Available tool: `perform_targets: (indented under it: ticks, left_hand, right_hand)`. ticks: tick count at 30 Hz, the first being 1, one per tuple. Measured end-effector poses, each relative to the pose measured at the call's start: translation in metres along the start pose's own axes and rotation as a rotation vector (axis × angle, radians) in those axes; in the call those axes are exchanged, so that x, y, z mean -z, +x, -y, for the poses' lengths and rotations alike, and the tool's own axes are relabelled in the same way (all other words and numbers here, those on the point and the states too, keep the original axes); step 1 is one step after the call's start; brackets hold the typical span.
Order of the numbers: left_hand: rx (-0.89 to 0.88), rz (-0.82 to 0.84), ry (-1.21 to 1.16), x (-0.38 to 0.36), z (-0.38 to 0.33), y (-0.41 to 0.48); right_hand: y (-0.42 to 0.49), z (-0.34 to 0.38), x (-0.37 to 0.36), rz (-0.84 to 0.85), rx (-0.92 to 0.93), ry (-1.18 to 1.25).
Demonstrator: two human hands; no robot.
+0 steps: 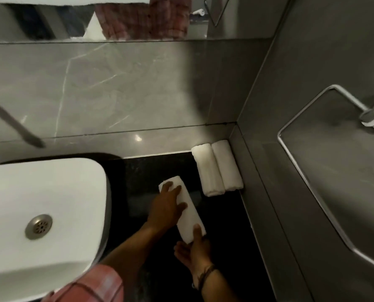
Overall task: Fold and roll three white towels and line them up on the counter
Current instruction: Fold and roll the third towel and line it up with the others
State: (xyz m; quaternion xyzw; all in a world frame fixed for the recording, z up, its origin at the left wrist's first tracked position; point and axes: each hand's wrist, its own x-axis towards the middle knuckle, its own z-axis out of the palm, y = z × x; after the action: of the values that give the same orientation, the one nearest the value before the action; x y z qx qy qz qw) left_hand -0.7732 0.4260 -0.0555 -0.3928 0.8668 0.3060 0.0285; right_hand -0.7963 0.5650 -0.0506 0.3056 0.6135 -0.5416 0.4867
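Observation:
Two rolled white towels lie side by side on the black counter (221, 225) in the far right corner: one (207, 171) on the left, the other (226, 166) against the side wall. A third rolled white towel (188, 212) lies at a slant nearer to me, left of the pair and apart from them. My left hand (166, 205) rests over its far end, fingers spread on the roll. My right hand (194, 249) cups its near end, thumb on top.
A white basin (72, 192) with a metal drain fills the left. A metal spout (9, 120) juts from the grey back wall. A chrome towel ring (312, 175) hangs on the right wall. A mirror runs along the top.

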Motion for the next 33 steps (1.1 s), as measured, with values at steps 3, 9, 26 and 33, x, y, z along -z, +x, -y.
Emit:
perform_targets:
  ticks: [3,9,26,33]
  left_hand:
    - [-0.059,0.003,-0.043,0.012,0.0,0.043]
    - [-0.159,-0.024,-0.061,0.02,-0.012,0.112]
    - [0.419,0.035,-0.799,0.019,-0.052,0.11]
    - [0.692,0.131,-1.08,0.019,-0.083,0.129]
  right_hand:
    - [0.01,0.025,-0.025,0.075,-0.005,0.139]
    - [0.032,0.074,-0.061,0.095,-0.046,0.294]
    - [0.042,0.086,-0.07,-0.226,0.238,0.049]
    - [0.033,0.117,-0.081,-0.236,0.444,0.391]
